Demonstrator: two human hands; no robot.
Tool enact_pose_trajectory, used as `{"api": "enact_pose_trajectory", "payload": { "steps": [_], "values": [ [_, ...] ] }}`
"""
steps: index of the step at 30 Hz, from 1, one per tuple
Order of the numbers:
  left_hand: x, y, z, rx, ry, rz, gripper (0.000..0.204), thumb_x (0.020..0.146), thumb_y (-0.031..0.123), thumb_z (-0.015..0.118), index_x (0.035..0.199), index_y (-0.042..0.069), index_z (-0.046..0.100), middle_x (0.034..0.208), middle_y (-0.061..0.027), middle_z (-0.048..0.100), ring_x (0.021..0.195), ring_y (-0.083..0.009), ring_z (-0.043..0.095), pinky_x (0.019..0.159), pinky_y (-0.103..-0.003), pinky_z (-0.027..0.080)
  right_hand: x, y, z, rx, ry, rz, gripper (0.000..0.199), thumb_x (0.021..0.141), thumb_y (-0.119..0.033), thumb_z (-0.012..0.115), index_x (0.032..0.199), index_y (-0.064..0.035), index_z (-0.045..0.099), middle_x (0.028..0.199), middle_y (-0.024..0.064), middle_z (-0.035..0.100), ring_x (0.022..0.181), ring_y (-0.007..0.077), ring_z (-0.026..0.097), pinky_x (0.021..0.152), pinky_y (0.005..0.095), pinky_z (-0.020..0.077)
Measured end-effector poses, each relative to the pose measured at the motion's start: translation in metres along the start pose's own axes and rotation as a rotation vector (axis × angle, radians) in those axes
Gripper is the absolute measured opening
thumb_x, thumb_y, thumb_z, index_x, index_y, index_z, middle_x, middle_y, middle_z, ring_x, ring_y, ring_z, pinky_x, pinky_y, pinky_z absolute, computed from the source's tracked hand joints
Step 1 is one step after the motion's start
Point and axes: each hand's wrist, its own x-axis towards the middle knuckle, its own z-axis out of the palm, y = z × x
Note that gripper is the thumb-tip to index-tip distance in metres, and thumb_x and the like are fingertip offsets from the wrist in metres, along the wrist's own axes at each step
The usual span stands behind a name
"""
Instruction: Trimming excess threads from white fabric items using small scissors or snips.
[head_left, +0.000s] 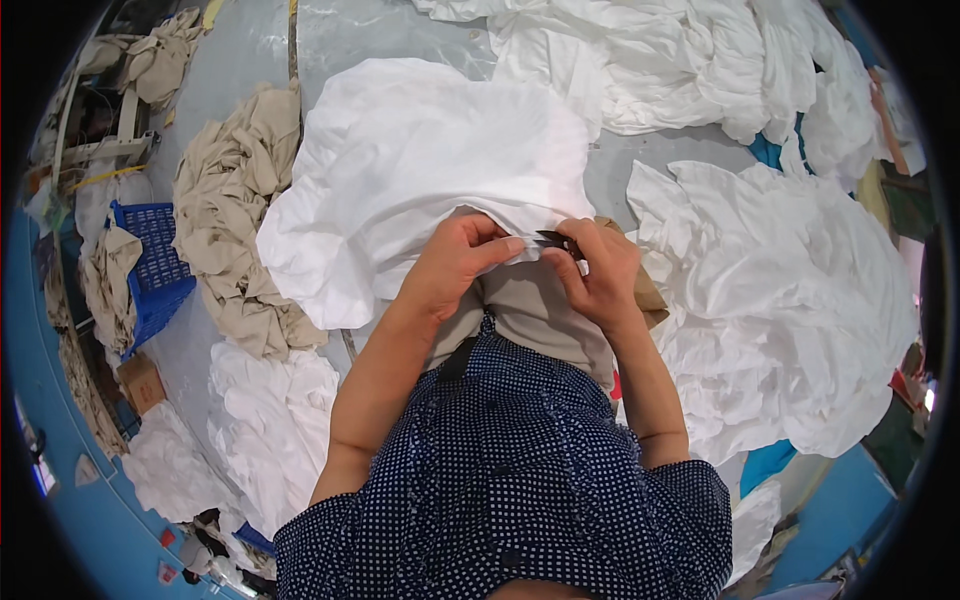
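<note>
A white cloth piece [420, 150] lies spread in front of me, its near edge drawn up to my lap. My left hand [462, 258] is closed, pinching that edge between thumb and fingers. Close beside it, my right hand [598, 268] is closed around small dark thread snips [552, 239]. The snips' blades point left, toward the cloth edge at my left fingertips. Whether the blades touch the cloth or a thread is too small to tell. The lower part of the snips is hidden in my right palm.
White fabric heaps lie at the far right [650, 70] and right [770, 310]. Beige cloth [240, 200] is piled left, beside a blue plastic basket [155, 265]. More white cloth [275, 420] lies near left. A brown cardboard piece [650, 285] sits beside my right wrist. Grey table surface [390, 35] shows between piles.
</note>
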Motion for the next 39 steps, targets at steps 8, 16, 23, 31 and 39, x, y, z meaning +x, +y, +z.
{"api": "enact_pose_trajectory", "payload": {
  "steps": [8, 16, 23, 31, 39],
  "values": [
    [0.001, -0.004, -0.003, 0.015, -0.014, 0.013, 0.021, 0.090, 0.011, 0.074, 0.107, -0.001, 0.073, 0.097, -0.0001, 0.071, 0.088, -0.0071, 0.059, 0.082, -0.023, 0.046, 0.000, 0.000, -0.004, -0.115, -0.024, -0.082, 0.022, 0.084, -0.020, 0.078, 0.097, -0.0075, 0.066, 0.073, 0.0056, 0.063, 0.063, 0.0247, 0.062, 0.056, 0.0339, 0.0463],
    [-0.001, -0.011, -0.002, 0.079, -0.022, 0.041, 0.023, 0.089, 0.009, 0.072, 0.109, -0.002, 0.071, 0.099, -0.0015, 0.070, 0.091, -0.0080, 0.060, 0.083, -0.024, 0.046, 0.007, -0.014, 0.003, 0.132, 0.000, 0.094, 0.018, 0.083, -0.004, 0.070, 0.101, -0.0073, 0.067, 0.082, 0.0086, 0.064, 0.067, 0.0218, 0.063, 0.062, 0.0293, 0.0482],
    [-0.007, -0.013, -0.006, 0.073, -0.004, 0.044, 0.021, 0.090, 0.008, 0.067, 0.108, -0.001, 0.071, 0.098, -0.0025, 0.068, 0.090, -0.0095, 0.060, 0.083, -0.025, 0.046, -0.078, 0.057, -0.054, 0.499, -0.312, 0.776, 0.025, 0.087, -0.005, 0.069, 0.111, -0.0049, 0.065, 0.083, 0.0061, 0.063, 0.072, 0.0160, 0.057, 0.069, 0.0289, 0.0468],
    [-0.138, 0.070, 0.046, 1.286, 0.234, 1.322, 0.010, 0.084, 0.018, 0.076, 0.080, 0.010, 0.072, 0.070, -0.0037, 0.059, 0.053, -0.0171, 0.052, 0.051, -0.034, 0.041, -0.050, 0.036, -0.043, 0.337, -0.061, 0.914, 0.025, 0.092, -0.009, 0.072, 0.116, -0.0020, 0.068, 0.089, -0.0012, 0.068, 0.075, 0.0032, 0.055, 0.067, 0.0202, 0.0446],
    [-0.171, 0.081, 0.070, 0.522, 0.066, 1.523, 0.010, 0.076, 0.008, 0.070, 0.073, 0.014, 0.062, 0.073, 0.0001, 0.056, 0.055, -0.0123, 0.050, 0.047, -0.024, 0.038, 0.006, -0.054, -0.007, 0.391, -0.170, 0.351, 0.028, 0.079, 0.003, 0.069, 0.105, -0.0056, 0.071, 0.084, 0.0040, 0.071, 0.071, 0.0138, 0.068, 0.065, 0.0255, 0.0522]
  ]
}}
